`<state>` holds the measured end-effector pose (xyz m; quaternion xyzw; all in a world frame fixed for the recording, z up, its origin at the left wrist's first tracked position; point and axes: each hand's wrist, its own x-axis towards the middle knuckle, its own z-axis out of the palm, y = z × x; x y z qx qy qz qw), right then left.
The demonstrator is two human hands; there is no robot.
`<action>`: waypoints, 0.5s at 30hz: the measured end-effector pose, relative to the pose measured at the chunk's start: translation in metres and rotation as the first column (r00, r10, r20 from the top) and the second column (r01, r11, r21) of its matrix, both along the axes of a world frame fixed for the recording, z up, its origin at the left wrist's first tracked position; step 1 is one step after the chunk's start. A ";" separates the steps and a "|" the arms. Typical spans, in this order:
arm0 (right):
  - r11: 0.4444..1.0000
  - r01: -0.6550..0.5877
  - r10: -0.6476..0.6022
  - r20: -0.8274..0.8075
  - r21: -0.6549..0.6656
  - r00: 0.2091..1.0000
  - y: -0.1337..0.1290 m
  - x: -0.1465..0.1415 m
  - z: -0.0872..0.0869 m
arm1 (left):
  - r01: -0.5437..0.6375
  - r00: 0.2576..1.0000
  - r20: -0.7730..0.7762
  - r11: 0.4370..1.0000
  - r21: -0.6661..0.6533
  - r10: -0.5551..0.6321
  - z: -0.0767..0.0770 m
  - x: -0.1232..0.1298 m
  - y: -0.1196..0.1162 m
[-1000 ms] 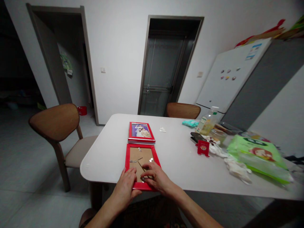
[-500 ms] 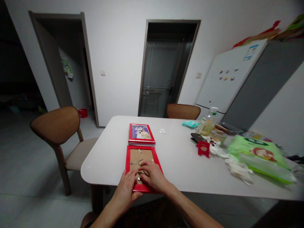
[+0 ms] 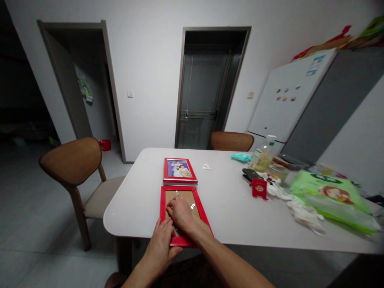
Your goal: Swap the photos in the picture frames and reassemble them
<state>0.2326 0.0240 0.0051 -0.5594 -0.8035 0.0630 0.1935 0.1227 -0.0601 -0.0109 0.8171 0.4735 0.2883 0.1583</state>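
Note:
A red picture frame (image 3: pixel 205 218) lies face down at the table's near edge, its brown backing board (image 3: pixel 187 197) showing. Metal clips sit on the board, one clip (image 3: pixel 177 193) at the top and another clip (image 3: pixel 193 206) at the right. My left hand (image 3: pixel 162 239) grips the frame's lower left edge, thumb at the near side. My right hand (image 3: pixel 180 212) is over the board, fingers pinched together at its left side; whatever is between them is hidden. Just beyond lies a second red picture frame (image 3: pixel 194 176), face up, with a photo of people (image 3: pixel 180 169).
On the white table (image 3: pixel 234 216) are a scrap of tissue (image 3: pixel 206 166), a bottle (image 3: pixel 263 154), a dark phone-like object (image 3: pixel 250 174), a small red stand (image 3: pixel 259 189), crumpled tissue (image 3: pixel 306 216) and a green tissue pack (image 3: pixel 333 196). Wooden chairs stand at the left (image 3: pixel 73 160) and far side (image 3: pixel 232 140).
My right hand has moved from the lower middle of the backing board up to its left side, uncovering the right clip. My left hand keeps its grip on the frame's edge.

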 end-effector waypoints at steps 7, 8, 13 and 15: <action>1.000 0.029 -0.029 -0.050 0.001 0.998 0.005 0.001 -0.006 | -0.005 1.000 0.002 1.000 -0.003 0.005 0.000 0.001 0.001; 0.999 0.034 -0.034 -0.068 0.002 0.997 0.007 0.003 -0.006 | -0.009 1.000 -0.007 1.000 -0.011 0.009 -0.001 0.001 0.001; 0.987 0.159 -0.155 -0.128 0.017 0.980 0.023 0.020 -0.003 | -0.027 1.000 -0.017 0.999 -0.029 0.026 -0.005 0.000 0.001; 0.990 0.142 -0.140 -0.152 0.002 0.978 0.024 0.023 -0.003 | -0.029 1.000 -0.013 0.999 -0.022 0.028 -0.005 0.000 0.002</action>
